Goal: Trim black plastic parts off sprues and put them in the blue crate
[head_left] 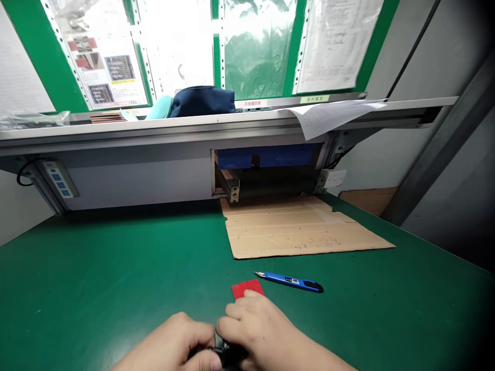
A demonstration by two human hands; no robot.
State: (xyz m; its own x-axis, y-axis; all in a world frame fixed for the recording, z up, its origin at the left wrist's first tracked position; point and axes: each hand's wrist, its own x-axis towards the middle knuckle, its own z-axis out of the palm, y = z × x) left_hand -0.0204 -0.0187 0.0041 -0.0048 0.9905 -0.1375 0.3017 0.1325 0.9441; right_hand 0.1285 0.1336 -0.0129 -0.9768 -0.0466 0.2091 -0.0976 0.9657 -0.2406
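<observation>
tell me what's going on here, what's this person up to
A person's bare left hand and right hand are together over a small black object, mostly hidden by their fingers, on a green workbench. The right hand also sits against the edge of a flat red rectangular piece. A blue utility knife lies just to the right of that piece, with its blade pointing left. A flattened brown cardboard sheet lies further along the bench.
</observation>
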